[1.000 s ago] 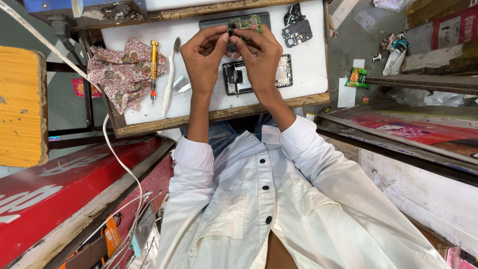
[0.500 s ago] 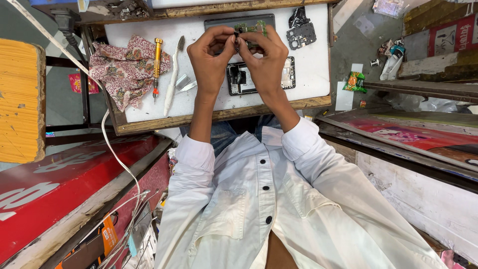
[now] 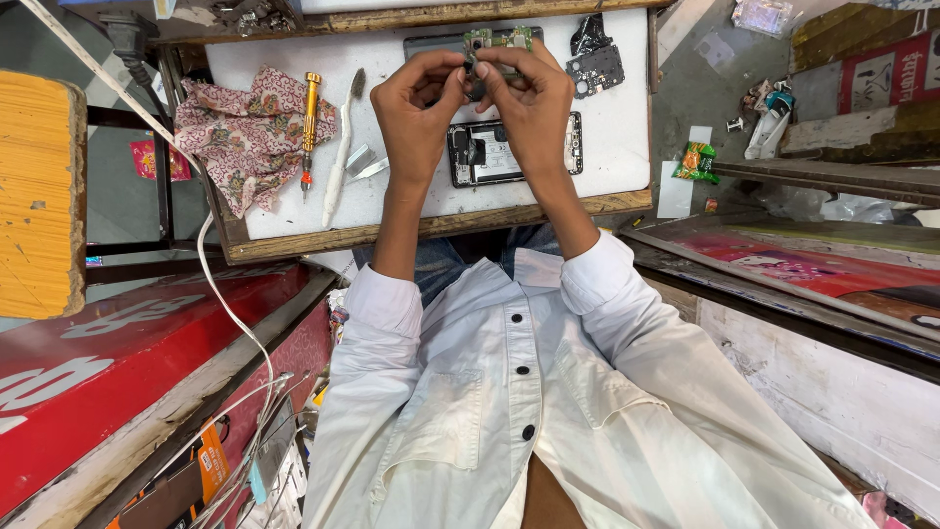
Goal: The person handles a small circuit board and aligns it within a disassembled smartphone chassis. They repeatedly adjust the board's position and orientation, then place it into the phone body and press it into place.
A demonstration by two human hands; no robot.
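Though half-hidden by fingers [image 3: 458,78], circuit board [image 3: 501,39].

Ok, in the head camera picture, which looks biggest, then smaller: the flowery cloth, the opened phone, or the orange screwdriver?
1. Flowery cloth, clearly biggest.
2. Opened phone, partly behind the right hand.
3. Orange screwdriver, thinnest, though about as long as the phone.

- The circuit board [image 3: 497,39] pinched between the fingertips is green.
- The work tray [image 3: 617,137] is white with a brown wooden rim.
- The cloth [image 3: 250,132] is pink and cream with a floral print.
- The screwdriver [image 3: 310,122] has an orange handle and a red tip.
- The brush [image 3: 339,157] is white.
- The opened phone [image 3: 485,157] is black inside.
- The shirt [image 3: 509,411] is white with black buttons.
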